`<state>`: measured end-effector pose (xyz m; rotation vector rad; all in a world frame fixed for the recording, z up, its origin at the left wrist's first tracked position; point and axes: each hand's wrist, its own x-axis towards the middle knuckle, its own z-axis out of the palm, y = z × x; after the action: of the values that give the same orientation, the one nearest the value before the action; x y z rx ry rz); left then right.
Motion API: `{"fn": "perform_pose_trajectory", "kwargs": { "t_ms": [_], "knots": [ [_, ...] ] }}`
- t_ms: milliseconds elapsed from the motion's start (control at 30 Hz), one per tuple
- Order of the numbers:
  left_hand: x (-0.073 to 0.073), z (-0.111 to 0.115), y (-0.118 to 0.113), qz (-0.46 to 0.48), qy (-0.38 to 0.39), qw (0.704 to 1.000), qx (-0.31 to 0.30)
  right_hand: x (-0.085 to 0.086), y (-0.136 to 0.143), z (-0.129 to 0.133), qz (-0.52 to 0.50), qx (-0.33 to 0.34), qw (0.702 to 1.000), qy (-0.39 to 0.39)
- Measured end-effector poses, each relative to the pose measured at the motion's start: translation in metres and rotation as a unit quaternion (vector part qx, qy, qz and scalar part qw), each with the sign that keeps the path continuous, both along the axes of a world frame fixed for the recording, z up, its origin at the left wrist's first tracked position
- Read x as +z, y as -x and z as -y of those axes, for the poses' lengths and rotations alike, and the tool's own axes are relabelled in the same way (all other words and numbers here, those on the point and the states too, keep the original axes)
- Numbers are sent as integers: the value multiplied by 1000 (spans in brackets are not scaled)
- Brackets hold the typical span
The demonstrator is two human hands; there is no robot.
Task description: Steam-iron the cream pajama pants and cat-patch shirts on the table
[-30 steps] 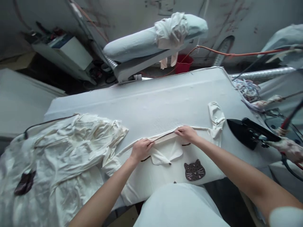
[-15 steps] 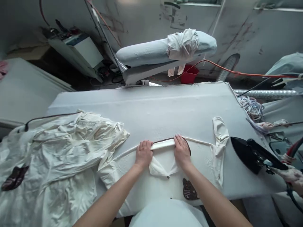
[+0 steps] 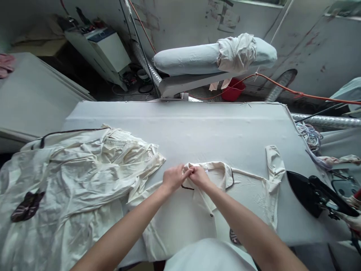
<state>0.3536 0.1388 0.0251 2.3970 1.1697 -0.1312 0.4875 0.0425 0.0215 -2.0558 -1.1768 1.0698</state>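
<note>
A cream shirt point(image 3: 183, 214) with dark piping lies spread on the padded ironing table point(image 3: 180, 128), its collar point(image 3: 227, 175) toward the far side. Both my hands meet at the left part of that collar. My left hand point(image 3: 173, 177) is closed on the collar edge, and my right hand point(image 3: 199, 176) pinches the cloth right beside it, the fingers touching. A dark button shows on the front, and a dark patch peeks out by my right forearm. To the right, a black iron point(image 3: 316, 194) rests on the table, apart from the shirt sleeve.
Crumpled cream garments point(image 3: 76, 180) cover the table's left side. Behind the table stands a padded sleeve board point(image 3: 188, 60) with cloth wrapped around it. A red bucket point(image 3: 234, 90) is on the floor, and an orange cord point(image 3: 284, 88) runs across the back right.
My hands, formerly flat and apart on the folded collar, have come together at its left part and now grip it. The collar's right side has opened up. The view has shifted slightly left.
</note>
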Motion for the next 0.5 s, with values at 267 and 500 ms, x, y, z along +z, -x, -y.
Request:
{"fn": "perform_pose_trajectory", "kwargs": {
  "t_ms": [267,500],
  "knots": [
    [19,9,-43,180,29,983,-24,0,15,55,86,-173,955,-223],
    [9,77,-183,73,339,938,-7,4,-43,170,163,-83,949,-256]
  ]
}}
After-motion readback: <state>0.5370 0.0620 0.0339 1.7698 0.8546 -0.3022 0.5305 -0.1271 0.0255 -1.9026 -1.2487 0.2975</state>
